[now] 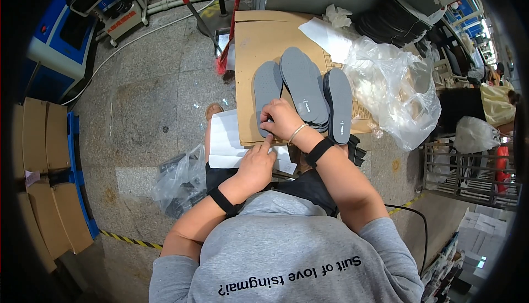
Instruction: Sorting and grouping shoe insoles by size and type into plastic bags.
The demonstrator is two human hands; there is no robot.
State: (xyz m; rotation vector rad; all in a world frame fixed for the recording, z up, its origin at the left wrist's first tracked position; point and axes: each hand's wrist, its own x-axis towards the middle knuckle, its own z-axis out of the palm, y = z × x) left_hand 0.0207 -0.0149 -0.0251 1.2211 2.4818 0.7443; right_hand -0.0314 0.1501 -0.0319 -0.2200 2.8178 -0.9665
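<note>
A single grey insole [268,84] lies on a brown cardboard sheet [253,38] in front of me. Over its heel end, my right hand [282,120] is bent with fingertips drawn together in a pinch; what they hold, if anything, is too small to make out. My left hand [255,166] comes up from below, its index finger stretched to the insole's heel edge. Right of the single insole is a fanned stack of grey insoles [302,79], partly behind my right wrist. A narrower insole stack [340,102] stands farther right.
A clear plastic bag [391,88] bulges beside the cardboard, with a white paper sheet [328,38] behind. More white paper [225,137] covers my lap's left side. A grey plastic bag [184,179] sits on the floor. Boxes [55,137] line the left; a metal rack [468,176] stands right.
</note>
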